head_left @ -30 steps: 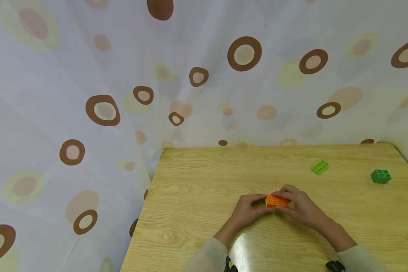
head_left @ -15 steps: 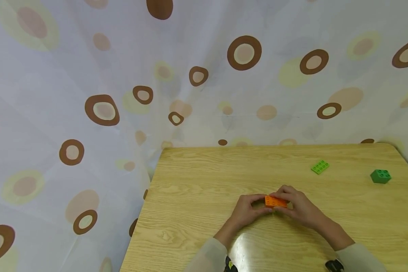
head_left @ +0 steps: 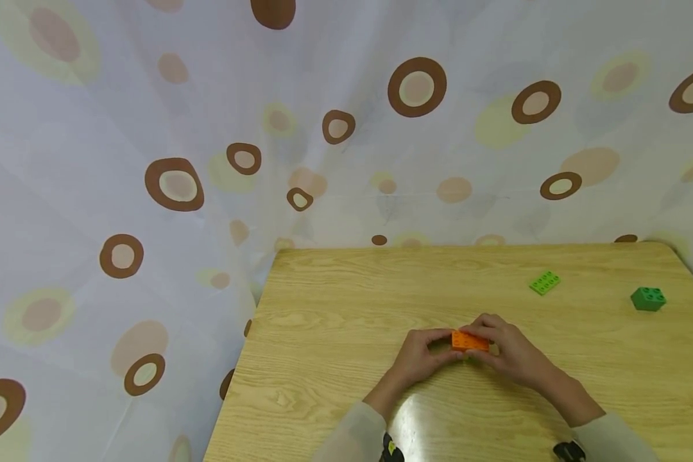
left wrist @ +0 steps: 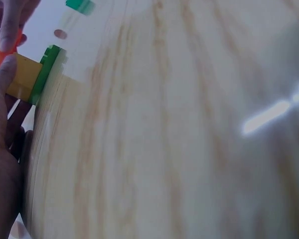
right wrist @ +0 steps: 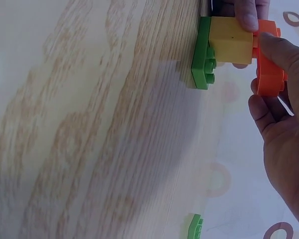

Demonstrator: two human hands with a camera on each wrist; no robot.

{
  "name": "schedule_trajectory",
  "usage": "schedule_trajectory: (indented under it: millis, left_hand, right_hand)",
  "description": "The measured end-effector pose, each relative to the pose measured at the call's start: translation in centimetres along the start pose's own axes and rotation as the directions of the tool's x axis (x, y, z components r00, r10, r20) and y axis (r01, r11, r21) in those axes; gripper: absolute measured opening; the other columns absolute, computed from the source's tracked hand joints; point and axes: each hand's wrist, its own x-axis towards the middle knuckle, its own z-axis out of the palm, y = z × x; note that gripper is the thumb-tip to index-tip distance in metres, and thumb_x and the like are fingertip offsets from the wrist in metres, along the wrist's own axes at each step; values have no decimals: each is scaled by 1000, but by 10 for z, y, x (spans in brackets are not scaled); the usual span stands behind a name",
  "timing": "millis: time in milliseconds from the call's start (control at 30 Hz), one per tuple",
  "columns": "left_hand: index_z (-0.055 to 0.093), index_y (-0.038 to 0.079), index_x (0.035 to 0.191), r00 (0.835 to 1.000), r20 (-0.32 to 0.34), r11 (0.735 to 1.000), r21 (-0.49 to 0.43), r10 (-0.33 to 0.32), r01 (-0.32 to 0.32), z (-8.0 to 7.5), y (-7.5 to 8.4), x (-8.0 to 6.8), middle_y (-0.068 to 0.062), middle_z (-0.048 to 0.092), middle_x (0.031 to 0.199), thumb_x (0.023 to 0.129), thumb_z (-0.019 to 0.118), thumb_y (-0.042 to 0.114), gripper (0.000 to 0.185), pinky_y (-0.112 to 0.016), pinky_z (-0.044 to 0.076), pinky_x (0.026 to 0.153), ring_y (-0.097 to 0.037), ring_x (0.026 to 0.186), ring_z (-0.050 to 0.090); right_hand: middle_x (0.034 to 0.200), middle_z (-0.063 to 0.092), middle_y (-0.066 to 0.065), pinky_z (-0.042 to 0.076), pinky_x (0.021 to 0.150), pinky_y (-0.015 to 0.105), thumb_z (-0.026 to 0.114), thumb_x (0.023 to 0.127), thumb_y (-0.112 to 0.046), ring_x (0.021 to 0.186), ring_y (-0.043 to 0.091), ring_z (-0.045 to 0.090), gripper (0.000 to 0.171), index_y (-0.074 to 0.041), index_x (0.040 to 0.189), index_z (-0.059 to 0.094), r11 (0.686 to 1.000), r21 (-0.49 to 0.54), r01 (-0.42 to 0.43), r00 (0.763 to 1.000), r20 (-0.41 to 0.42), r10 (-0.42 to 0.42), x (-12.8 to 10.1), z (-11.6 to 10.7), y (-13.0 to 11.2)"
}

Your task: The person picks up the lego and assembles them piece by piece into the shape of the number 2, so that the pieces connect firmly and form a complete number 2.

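Note:
A small stack of toy building bricks stands near the middle of the table. At its bottom is a flat green brick [right wrist: 203, 55], with a yellow brick [right wrist: 231, 40] mounted on one end. My right hand [head_left: 511, 353] pinches an orange brick [right wrist: 270, 64] between thumb and fingers on top of the yellow one. Yellow studs show in a narrow gap between these two in the right wrist view. From the left, my left hand [head_left: 418, 357] holds the yellow brick, its thumb [left wrist: 4, 74] near the top edge. In the head view the orange brick hides most of the stack.
A lime-green flat brick [head_left: 545, 283] lies on the wooden table [head_left: 335, 301] beyond my right hand. Farther right is a dark green brick [head_left: 648, 299]. A patterned curtain [head_left: 346, 212] hangs behind the table and along its left side.
The orange brick has shifted slightly over the stack, and the yellow edge seen at its left end is now covered. Both hands stay in nearly the same place.

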Motion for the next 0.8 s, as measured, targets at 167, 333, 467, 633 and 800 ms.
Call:
schedule_trajectory:
  millis: [167, 333, 467, 633, 800]
  left_hand:
    - [75, 14, 133, 1000, -17, 1000, 1, -13, 13, 0, -1, 0, 1, 73, 131, 93, 84, 35, 46, -17, 49, 103, -4, 122, 65]
    - [76, 15, 133, 1000, -12, 1000, 1, -25, 25, 1, -1, -1, 2, 73, 131, 93, 84, 34, 45, -17, 49, 103, -3, 122, 65]
    - [76, 18, 133, 999, -5, 999, -4, -47, 47, 2, 0, -2, 5, 73, 131, 92, 84, 35, 45, -19, 49, 104, -2, 122, 65]
    - [75, 19, 134, 998, -9, 998, -19, -58, 58, 2, 1, -3, 6, 72, 132, 93, 84, 36, 45, -21, 50, 105, -4, 123, 65]
    - [75, 18, 134, 999, -8, 999, -22, -46, 46, 1, 2, -1, 5, 72, 132, 93, 83, 36, 45, -20, 49, 104, -3, 122, 65]
  right_hand:
    - [109, 63, -5, 54, 71, 23, 88, 82, 4, 91, 4, 60, 42, -3, 122, 76, 1000, 7, -12, 1000, -5, 12, -1, -3, -1]
    - [108, 64, -5, 55, 71, 23, 88, 81, 5, 92, 4, 61, 43, -2, 122, 76, 1000, 22, -16, 1000, -6, 16, -3, 0, 0]
    - [109, 64, -4, 56, 72, 23, 87, 82, 5, 93, 5, 61, 43, -1, 123, 76, 1000, 28, -12, 1000, 0, 12, -4, 1, 1]
    - [109, 63, -5, 55, 72, 23, 87, 82, 5, 94, 5, 60, 43, -1, 123, 76, 1000, 17, -2, 1000, -3, 2, -3, 2, 1]
    - [109, 64, -4, 55, 72, 23, 88, 80, 4, 93, 5, 60, 45, -1, 123, 76, 1000, -6, 17, 1000, -12, -17, -2, 2, 2]
